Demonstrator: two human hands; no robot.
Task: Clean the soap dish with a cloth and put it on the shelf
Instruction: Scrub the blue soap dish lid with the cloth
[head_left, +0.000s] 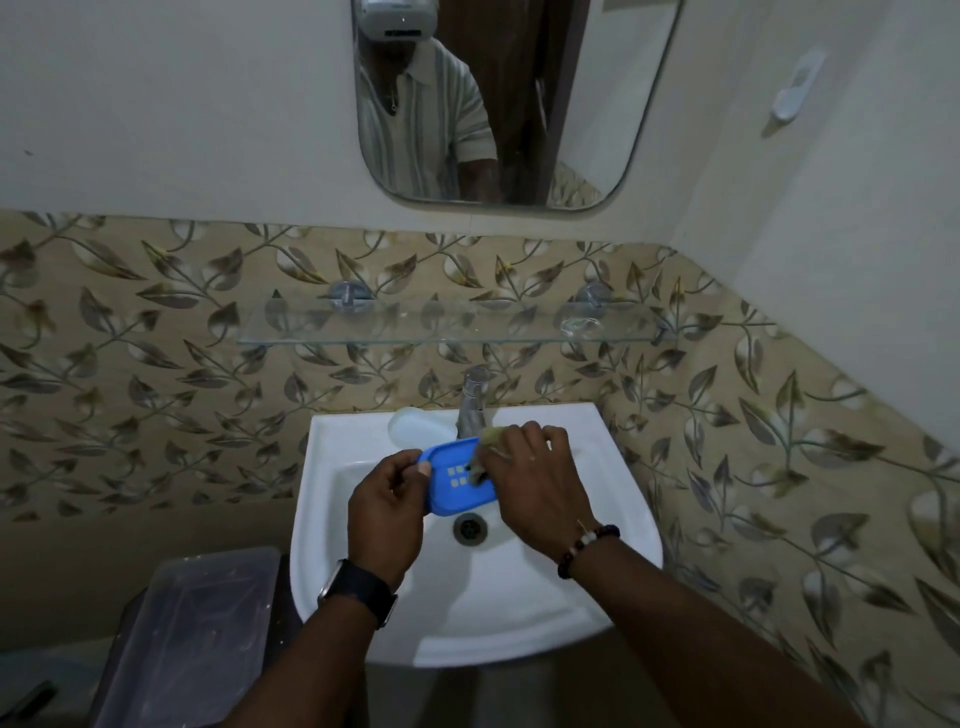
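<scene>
A blue soap dish (453, 483) with small square drain holes is held over the white sink (597, 499). My left hand (387, 512) grips its left edge, thumb on the rim. My right hand (530, 475) holds a small yellowish cloth (491, 435) and presses it on the dish's right end. Most of the cloth is hidden under my fingers. A glass shelf (441, 325) is fixed to the tiled wall above the tap.
A chrome tap (474, 402) stands at the back of the sink, with a white bar of soap (415, 428) to its left. The drain (470, 528) lies below the dish. A clear plastic lidded box (197, 629) sits at lower left. A mirror (498, 98) hangs above.
</scene>
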